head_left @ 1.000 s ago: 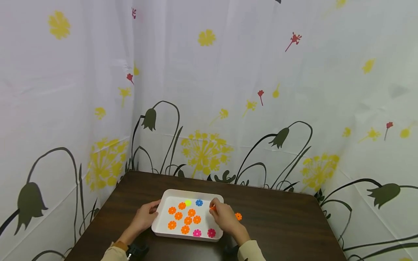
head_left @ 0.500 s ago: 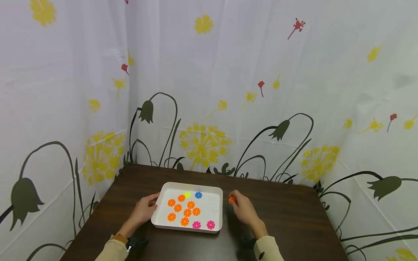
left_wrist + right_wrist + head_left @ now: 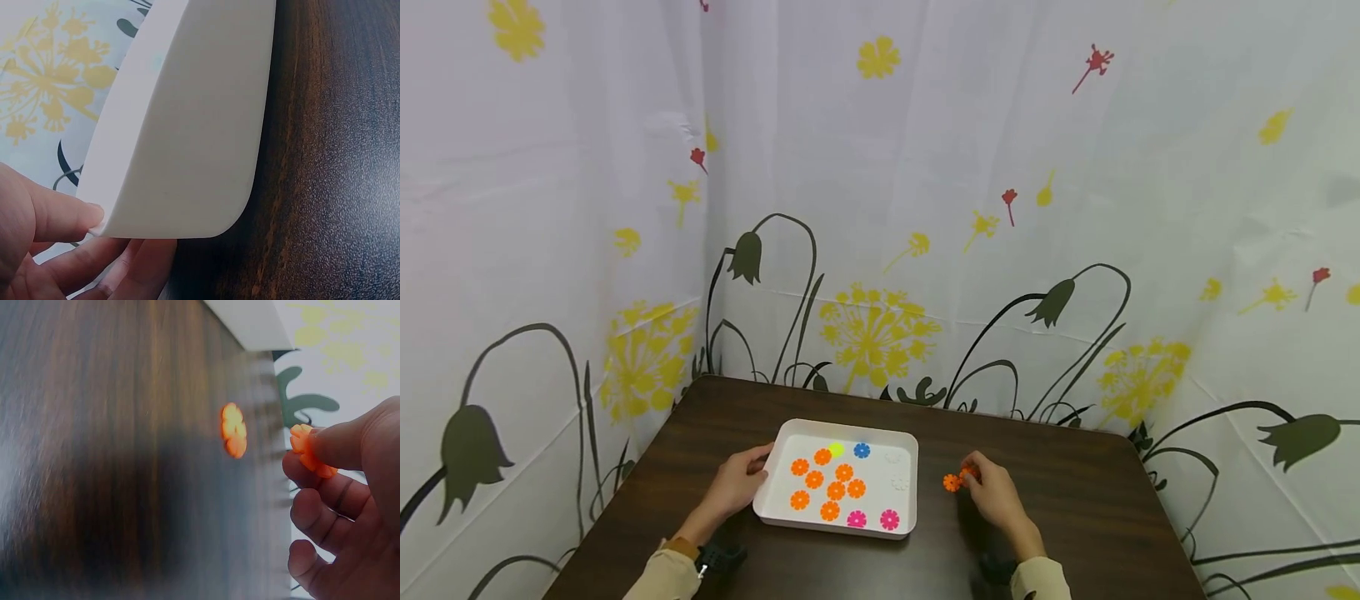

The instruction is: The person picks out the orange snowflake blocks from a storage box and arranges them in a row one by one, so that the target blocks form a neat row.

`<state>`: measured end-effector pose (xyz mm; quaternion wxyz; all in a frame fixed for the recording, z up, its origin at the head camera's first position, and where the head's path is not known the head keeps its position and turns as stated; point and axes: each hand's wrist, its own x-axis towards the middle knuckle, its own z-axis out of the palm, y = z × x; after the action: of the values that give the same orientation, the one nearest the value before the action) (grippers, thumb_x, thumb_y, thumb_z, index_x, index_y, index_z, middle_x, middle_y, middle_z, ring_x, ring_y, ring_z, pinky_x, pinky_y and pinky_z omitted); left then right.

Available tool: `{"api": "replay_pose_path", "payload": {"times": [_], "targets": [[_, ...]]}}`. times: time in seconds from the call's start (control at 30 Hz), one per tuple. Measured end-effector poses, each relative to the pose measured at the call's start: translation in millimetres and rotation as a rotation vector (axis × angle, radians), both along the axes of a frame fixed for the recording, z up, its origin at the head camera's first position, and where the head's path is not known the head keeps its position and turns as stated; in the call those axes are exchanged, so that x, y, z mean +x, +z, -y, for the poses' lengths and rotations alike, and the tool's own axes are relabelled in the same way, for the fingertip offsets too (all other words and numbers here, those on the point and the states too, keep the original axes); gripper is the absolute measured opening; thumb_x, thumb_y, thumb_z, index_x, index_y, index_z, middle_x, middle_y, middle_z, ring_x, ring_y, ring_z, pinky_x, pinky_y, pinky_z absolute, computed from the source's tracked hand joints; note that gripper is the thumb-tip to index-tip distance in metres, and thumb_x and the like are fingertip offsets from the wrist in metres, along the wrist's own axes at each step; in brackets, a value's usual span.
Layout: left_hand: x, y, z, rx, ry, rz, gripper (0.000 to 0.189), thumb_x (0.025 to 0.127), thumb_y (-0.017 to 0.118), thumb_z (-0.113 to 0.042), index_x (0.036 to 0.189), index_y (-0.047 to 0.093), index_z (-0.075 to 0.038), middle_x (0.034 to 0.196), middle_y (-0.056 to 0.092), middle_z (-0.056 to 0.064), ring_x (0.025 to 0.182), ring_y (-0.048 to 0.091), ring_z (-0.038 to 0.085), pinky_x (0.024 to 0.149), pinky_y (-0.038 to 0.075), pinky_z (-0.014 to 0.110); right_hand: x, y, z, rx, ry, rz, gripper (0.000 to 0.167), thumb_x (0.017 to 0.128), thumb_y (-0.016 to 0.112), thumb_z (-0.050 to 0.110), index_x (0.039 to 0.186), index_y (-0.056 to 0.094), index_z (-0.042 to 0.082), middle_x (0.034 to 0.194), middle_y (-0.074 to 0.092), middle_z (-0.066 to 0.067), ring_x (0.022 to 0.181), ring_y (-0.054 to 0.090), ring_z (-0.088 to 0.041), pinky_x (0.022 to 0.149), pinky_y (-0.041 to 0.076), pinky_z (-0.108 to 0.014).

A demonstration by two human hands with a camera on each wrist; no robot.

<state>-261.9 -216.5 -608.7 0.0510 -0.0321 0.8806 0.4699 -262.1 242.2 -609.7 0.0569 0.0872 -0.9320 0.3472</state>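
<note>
A white rectangular tray [image 3: 835, 531] lies on the table, holding several orange flower-shaped discs [image 3: 836, 491]. With it my left hand [image 3: 735, 482] grips the left side; in the left wrist view the thumb [image 3: 69, 215] presses on the rim and the other fingers pass beneath the corner. To the right of the tray, my right hand [image 3: 997, 493] pinches an orange flower-shaped disc [image 3: 303, 447] between thumb and index finger, above the table. Another orange disc [image 3: 951, 482] lies flat on the table just left of that hand.
Also inside the tray are a yellow-green disc [image 3: 837, 449], a blue disc [image 3: 862, 451], two pink discs [image 3: 890, 520] and two whitish discs [image 3: 899, 484]. A patterned white curtain [image 3: 880, 167] stands behind the dark wooden table [image 3: 1075, 475].
My right hand has moved from over the tray's right side out to the right with the orange disc, now beside the one on the table. The left hand keeps its hold on the tray.
</note>
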Motion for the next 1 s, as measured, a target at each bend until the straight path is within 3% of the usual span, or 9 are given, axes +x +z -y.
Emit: {"api": "replay_pose_path", "payload": {"times": [0.43,0.73,1.0], "targets": [[-0.4,-1.1,-1.5,-0.002,0.026,0.026,0.052,0.099,0.061,0.002,0.151,0.053,0.004,0.132,0.065,0.032,0.103,0.068,0.032,0.084,0.063,0.044,2.4,-13.2,-21.4,0.012,-0.074,0.027,0.011,0.097,0.070,0.002,0.107,0.069,0.007,0.083,0.067,0.001,0.071,0.058,-0.012,0.065,0.048,-0.032],[-0.6,-0.4,-1.4,-0.006,0.026,0.009,0.051,0.099,0.061,0.003,0.150,0.054,0.005,0.132,0.065,0.033,0.103,0.068,0.032,0.084,0.062,0.044,-3.1,-25.9,-20.4,0.001,-0.060,0.053,0.010,0.097,0.071,0.002,0.104,0.070,0.008,0.081,0.067,0.001,0.070,0.058,-0.011,0.064,0.048,-0.033],[0.1,-1.6,-1.4,0.007,0.024,0.005,0.052,0.099,0.061,0.003,0.150,0.054,0.005,0.132,0.065,0.033,0.102,0.069,0.031,0.083,0.062,0.043,-5.1,-27.9,-21.4,0.008,-0.083,0.054,0.010,0.096,0.072,0.002,0.102,0.070,0.010,0.080,0.067,0.000,0.070,0.056,-0.013,0.064,0.047,-0.034]]}}
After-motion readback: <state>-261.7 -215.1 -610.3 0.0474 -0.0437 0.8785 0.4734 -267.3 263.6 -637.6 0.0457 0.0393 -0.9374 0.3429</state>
